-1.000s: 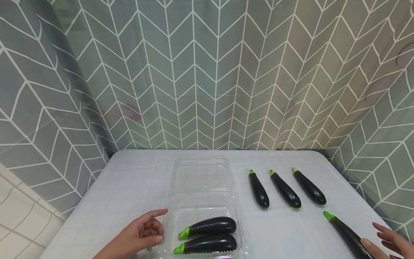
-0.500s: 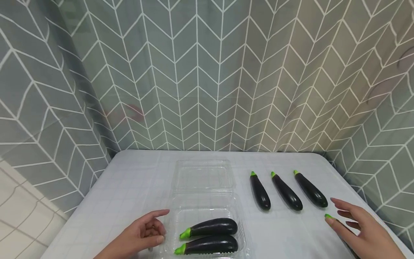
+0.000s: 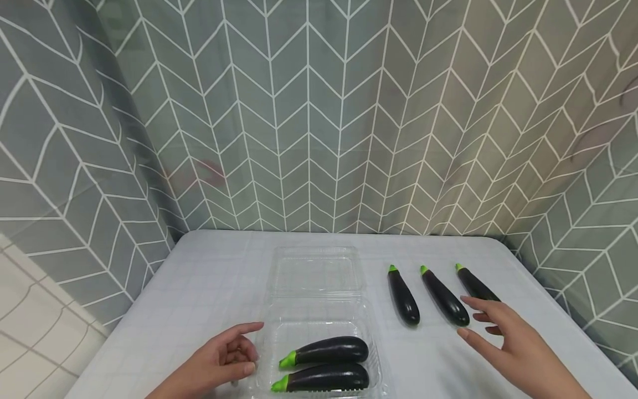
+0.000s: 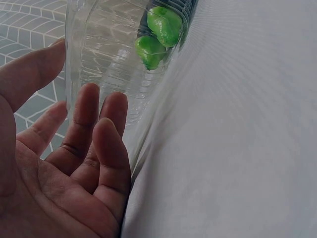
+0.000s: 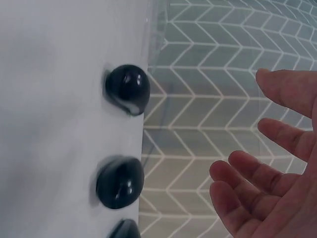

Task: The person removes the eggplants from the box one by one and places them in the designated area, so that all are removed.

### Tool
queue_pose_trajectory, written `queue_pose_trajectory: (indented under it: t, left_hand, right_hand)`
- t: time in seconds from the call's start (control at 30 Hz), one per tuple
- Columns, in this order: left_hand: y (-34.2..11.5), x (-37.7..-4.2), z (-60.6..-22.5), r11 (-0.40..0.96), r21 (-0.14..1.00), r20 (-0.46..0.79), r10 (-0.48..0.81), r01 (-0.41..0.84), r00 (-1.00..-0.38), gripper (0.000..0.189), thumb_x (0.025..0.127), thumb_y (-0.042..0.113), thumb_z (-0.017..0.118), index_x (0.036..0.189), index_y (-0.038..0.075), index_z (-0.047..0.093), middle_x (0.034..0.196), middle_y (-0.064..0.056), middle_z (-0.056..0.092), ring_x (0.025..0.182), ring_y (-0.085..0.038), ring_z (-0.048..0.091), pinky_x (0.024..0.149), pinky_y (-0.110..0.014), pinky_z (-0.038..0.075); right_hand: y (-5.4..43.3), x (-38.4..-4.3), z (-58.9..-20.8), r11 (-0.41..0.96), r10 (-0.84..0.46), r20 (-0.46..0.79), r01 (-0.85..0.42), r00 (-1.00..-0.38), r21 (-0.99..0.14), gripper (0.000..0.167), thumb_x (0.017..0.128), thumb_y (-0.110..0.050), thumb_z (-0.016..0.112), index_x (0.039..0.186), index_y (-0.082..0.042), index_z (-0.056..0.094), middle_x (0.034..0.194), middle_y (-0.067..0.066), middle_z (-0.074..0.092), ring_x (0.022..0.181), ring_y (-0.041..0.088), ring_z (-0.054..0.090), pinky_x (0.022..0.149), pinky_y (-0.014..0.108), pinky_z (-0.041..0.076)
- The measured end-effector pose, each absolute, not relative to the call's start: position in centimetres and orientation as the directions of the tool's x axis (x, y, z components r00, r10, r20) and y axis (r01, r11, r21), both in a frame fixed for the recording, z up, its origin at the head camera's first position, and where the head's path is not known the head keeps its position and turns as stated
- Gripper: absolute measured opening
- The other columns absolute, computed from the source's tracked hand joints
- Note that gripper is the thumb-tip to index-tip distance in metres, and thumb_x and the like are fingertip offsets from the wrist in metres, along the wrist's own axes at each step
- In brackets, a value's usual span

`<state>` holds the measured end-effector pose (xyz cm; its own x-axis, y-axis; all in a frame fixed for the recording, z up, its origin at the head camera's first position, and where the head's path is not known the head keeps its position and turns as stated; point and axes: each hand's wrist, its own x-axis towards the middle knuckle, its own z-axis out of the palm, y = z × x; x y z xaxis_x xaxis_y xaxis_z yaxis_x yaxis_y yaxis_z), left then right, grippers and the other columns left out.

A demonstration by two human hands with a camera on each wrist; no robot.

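My left hand stays beside the clear plastic clamshell container, fingertips right at its left wall, fingers loosely bent. Inside lie two dark eggplants, an upper one and a lower one; their green stem ends show in the left wrist view. My right hand hovers with nothing in its fingers, thumb and index spread near the blunt end of the middle eggplant. A left eggplant lies beside that one; the right eggplant is partly covered by the hand.
The container's lid is folded back flat towards the far edge of the white-covered table. Patterned grey curtains hang behind and at both sides.
My right hand has moved left and away from the eggplant at the lower right, with nothing in it; hand and forearm now hide that eggplant's spot. My left hand has stayed by the container.
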<state>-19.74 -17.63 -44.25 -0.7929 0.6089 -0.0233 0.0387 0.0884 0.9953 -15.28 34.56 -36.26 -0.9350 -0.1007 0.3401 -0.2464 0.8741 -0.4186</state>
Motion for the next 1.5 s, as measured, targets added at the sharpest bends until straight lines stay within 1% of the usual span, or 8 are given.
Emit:
queue_pose_trajectory:
  t: [0.13,0.23,0.43,0.73,0.93,1.03,1.23,1.5]
  left_hand:
    - [-17.7,-19.7,-44.1,0.098,0.995,-0.034,0.601,0.032,-0.799,0.064,0.099,0.009,0.061,0.151,-0.006,0.027,0.109,-0.023,0.06,0.091,-0.019,0.064,0.08,-0.027,0.051]
    - [-17.7,-19.7,-44.1,0.101,0.994,-0.034,0.601,0.034,-0.799,0.064,0.099,0.009,0.06,0.151,-0.006,0.027,0.109,-0.023,0.06,0.091,-0.019,0.064,0.08,-0.027,0.052]
    - [-17.6,-19.7,-44.2,0.105,0.994,-0.034,0.599,0.036,-0.8,0.063,0.099,0.009,0.061,0.151,-0.005,0.029,0.109,-0.023,0.06,0.09,-0.019,0.064,0.08,-0.027,0.052]
    - [-17.5,-19.8,-44.3,0.102,0.994,-0.027,0.603,0.043,-0.798,0.062,0.098,0.01,0.061,0.15,-0.005,0.03,0.108,-0.023,0.06,0.09,-0.02,0.064,0.08,-0.027,0.052]
    - [-17.6,-19.9,-44.5,0.085,0.995,-0.005,0.613,0.06,-0.79,0.063,0.098,0.008,0.061,0.151,-0.005,0.029,0.109,-0.024,0.06,0.091,-0.019,0.065,0.081,-0.027,0.052]
    - [-17.6,-19.9,-44.5,0.089,0.994,-0.01,0.61,0.057,-0.793,0.063,0.098,0.008,0.061,0.151,-0.005,0.029,0.108,-0.024,0.06,0.09,-0.019,0.064,0.081,-0.027,0.052]
    - [-17.5,-20.0,-44.5,0.1,0.993,-0.013,0.604,0.059,-0.797,0.063,0.098,0.008,0.061,0.15,-0.006,0.029,0.108,-0.024,0.06,0.089,-0.019,0.064,0.08,-0.027,0.052]
    - [-17.5,-19.8,-44.3,0.114,0.991,-0.011,0.597,0.071,-0.802,0.063,0.098,0.009,0.062,0.15,-0.006,0.031,0.107,-0.022,0.061,0.088,-0.018,0.064,0.079,-0.027,0.052]
  right_hand:
    - [33.3,-16.0,-36.1,0.861,-0.149,0.399,-0.317,-0.905,-0.398,0.052,0.087,-0.031,0.078,0.134,-0.023,0.058,0.128,-0.006,0.056,0.099,0.003,0.059,0.078,0.018,0.047]
    - [32.4,-16.4,-35.9,0.844,-0.182,0.421,-0.361,-0.889,-0.398,0.053,0.087,-0.028,0.079,0.135,-0.026,0.058,0.127,-0.007,0.056,0.099,0.003,0.06,0.079,0.02,0.047]
    - [30.8,-17.2,-35.5,0.829,-0.217,0.375,-0.373,-0.901,-0.416,0.052,0.09,-0.035,0.074,0.137,-0.025,0.056,0.128,-0.005,0.056,0.102,0.013,0.065,0.08,0.028,0.052]
    - [28.6,-17.8,-35.2,0.793,-0.243,0.3,-0.367,-0.923,-0.486,0.048,0.09,-0.044,0.071,0.134,-0.029,0.057,0.128,-0.009,0.057,0.103,0.013,0.064,0.08,0.031,0.053]
    - [26.9,-18.2,-35.2,0.736,-0.318,0.315,-0.443,-0.894,-0.513,0.046,0.091,-0.04,0.071,0.133,-0.027,0.058,0.124,-0.012,0.056,0.102,0.012,0.064,0.081,0.031,0.053]
    - [26.0,-18.5,-35.3,0.72,-0.345,0.292,-0.451,-0.892,-0.528,0.046,0.092,-0.043,0.069,0.133,-0.027,0.058,0.123,-0.014,0.056,0.101,0.01,0.064,0.082,0.03,0.053]
    - [24.1,-19.0,-35.5,0.686,-0.423,0.247,-0.486,-0.872,-0.541,0.044,0.094,-0.046,0.065,0.133,-0.027,0.057,0.127,-0.01,0.057,0.104,0.014,0.064,0.084,0.033,0.053]
    - [21.8,-19.7,-36.7,0.627,-0.505,0.213,-0.525,-0.836,-0.576,0.041,0.095,-0.044,0.065,0.132,-0.029,0.058,0.128,-0.014,0.057,0.105,0.013,0.063,0.086,0.034,0.053]
